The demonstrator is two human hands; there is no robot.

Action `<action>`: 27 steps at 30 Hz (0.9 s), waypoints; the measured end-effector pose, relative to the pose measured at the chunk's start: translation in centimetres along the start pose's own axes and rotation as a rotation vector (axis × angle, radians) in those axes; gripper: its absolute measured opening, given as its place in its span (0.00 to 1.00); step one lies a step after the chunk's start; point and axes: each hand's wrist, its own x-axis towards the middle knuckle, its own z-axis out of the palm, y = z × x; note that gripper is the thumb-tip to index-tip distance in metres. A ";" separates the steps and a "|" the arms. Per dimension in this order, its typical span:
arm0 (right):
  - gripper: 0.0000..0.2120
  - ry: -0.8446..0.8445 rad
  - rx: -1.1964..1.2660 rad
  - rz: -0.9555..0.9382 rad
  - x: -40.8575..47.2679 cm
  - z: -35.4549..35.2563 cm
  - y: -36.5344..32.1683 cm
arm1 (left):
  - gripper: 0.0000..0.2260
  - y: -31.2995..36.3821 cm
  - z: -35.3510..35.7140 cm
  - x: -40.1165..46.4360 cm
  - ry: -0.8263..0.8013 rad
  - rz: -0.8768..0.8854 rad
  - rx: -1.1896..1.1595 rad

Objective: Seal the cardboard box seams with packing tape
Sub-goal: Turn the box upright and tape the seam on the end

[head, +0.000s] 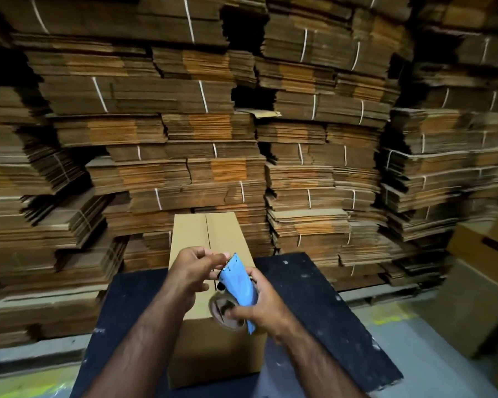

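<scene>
My arms hide the near top of the closed brown cardboard box [213,237]. My right hand [259,305] covers part of the blue tape dispenser [239,285]; the black tabletop [314,297] runs off the bottom edge.

Ahead of you, bundles of flattened cardboard [184,96], tied with white string, are stacked into a wall. Before that wall sits a black work surface [314,297] on grey floor [414,326]; lighting is dim.
</scene>
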 end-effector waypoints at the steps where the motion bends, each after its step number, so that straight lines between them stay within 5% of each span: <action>1: 0.35 0.013 -0.009 -0.011 0.0 -0.1 -0.2 | 0.13 0.1 0.1 0.2 -0.003 -0.006 0.000; 13: 0.39 0.077 -0.141 -0.155 1.6 -3.2 -0.3 | 0.02 2.0 1.2 1.1 -0.044 -0.011 -0.054; 27: 0.40 0.078 -0.080 -0.256 4.4 -7.8 -0.2 | 0.10 5.1 5.0 2.9 -0.055 0.082 -0.018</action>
